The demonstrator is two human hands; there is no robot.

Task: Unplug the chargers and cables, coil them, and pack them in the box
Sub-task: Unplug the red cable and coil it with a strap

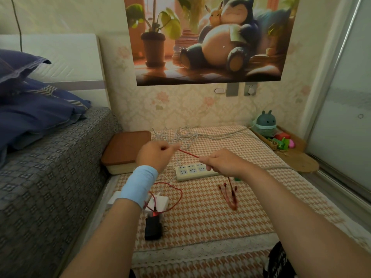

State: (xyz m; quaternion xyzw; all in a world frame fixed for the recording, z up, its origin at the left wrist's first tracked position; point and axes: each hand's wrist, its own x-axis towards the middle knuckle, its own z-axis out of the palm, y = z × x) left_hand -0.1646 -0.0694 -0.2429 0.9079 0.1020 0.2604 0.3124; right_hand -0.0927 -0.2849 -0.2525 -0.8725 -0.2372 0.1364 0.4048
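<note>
Both hands are raised above the orange-and-white checked mat (210,213) and hold one red cable (188,153) between them. The left hand (154,155), with a light blue wristband (138,187) on its wrist, has the fingers curled, and the cable comes out at their tips, pinched there against the thumb. From this point the cable goes in a short straight line, a little downward, to the right hand (222,163). The fingers of the right hand are closed around the cable; it enters the fist at the thumb side and comes out below the palm, where it hangs down to the mat and ends in several small plugs. Another part of the red cable makes a loose loop on the mat under the left wrist and reaches the black charger (153,227), which lies flat with its prongs to the right. A white charger (158,201) lies just behind the black one. The white power strip (192,171) lies on the mat under the two hands. A tangle of white cables (180,137) lies farther back, and the box (124,151) with a brown lid stands at the left edge of the mat, beside the bed (50,157)
</note>
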